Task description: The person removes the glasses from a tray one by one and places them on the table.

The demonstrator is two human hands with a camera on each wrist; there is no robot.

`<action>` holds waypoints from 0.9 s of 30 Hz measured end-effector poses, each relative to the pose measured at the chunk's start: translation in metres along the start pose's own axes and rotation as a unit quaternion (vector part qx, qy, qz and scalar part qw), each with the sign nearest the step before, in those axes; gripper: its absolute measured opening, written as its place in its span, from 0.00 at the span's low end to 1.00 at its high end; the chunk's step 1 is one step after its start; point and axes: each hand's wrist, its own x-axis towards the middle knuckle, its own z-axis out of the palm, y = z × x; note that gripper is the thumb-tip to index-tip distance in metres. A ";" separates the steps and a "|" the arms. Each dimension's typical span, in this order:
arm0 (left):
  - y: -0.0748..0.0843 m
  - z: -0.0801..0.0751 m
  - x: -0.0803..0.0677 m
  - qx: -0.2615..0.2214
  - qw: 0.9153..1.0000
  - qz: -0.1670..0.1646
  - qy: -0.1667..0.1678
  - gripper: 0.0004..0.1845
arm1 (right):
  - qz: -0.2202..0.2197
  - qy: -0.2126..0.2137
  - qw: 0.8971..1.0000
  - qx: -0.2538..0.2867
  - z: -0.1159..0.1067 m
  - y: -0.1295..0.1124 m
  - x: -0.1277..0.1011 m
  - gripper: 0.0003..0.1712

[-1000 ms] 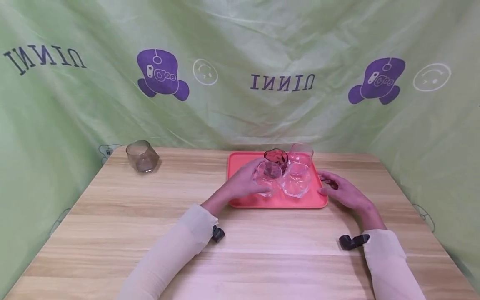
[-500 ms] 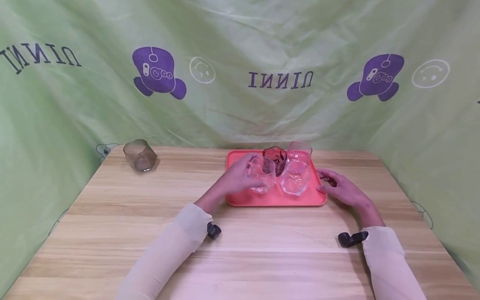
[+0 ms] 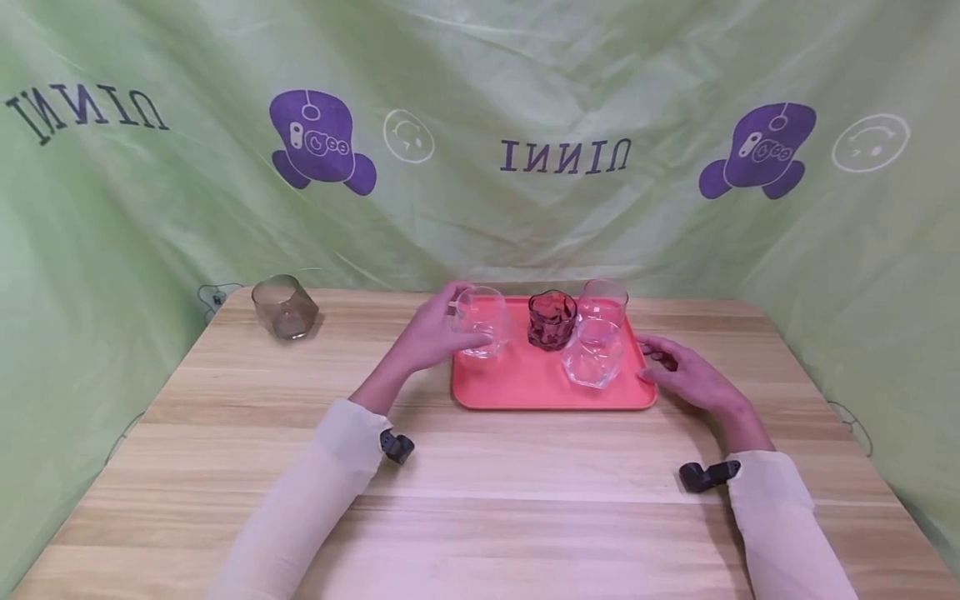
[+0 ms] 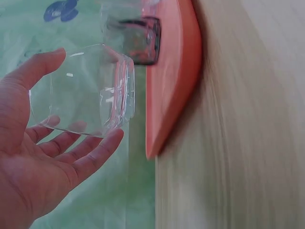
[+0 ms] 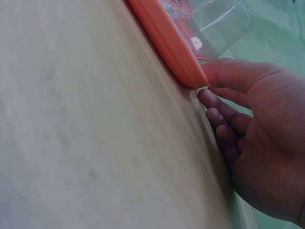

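Observation:
My left hand (image 3: 435,332) grips a clear drinking glass (image 3: 482,323), thumb on one side and fingers around the other. In the left wrist view the clear glass (image 4: 81,90) has its base a little above the red tray (image 4: 176,62). The held glass is over the back left part of the tray (image 3: 517,392). My right hand (image 3: 690,377) holds the tray's right edge, with thumb and fingertips at the rim. On the tray stand a dark red wavy glass (image 3: 552,321), a faceted clear glass (image 3: 592,358) and a pinkish clear glass (image 3: 604,302).
A smoky grey glass (image 3: 285,308) stands alone at the back left of the wooden table (image 3: 480,500). Behind the table hangs a green printed curtain (image 3: 450,225). Small black cameras (image 3: 397,447) are fixed at both sleeve cuffs.
My left hand has carried the clear glass leftward and back, from beside the faceted glass to the tray's back left. The right hand stays at the tray's edge.

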 end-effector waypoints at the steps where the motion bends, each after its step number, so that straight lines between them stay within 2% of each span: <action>1: -0.002 -0.003 -0.001 0.000 1.000 -0.004 0.003 0.46 | 0.000 0.000 1.000 -0.001 0.000 0.000 0.000 0.42; 11: -0.026 -0.046 -0.013 0.010 0.998 -0.026 0.059 0.47 | 0.003 0.001 1.000 0.000 0.000 0.002 0.001 0.42; 18: -0.046 -0.076 -0.021 0.016 0.994 -0.065 0.092 0.48 | 0.004 0.003 1.000 -0.008 -0.001 0.003 0.001 0.43; 27: -0.064 -0.103 -0.028 0.035 0.988 -0.092 0.123 0.48 | -0.015 0.004 1.000 0.003 0.001 0.003 0.001 0.41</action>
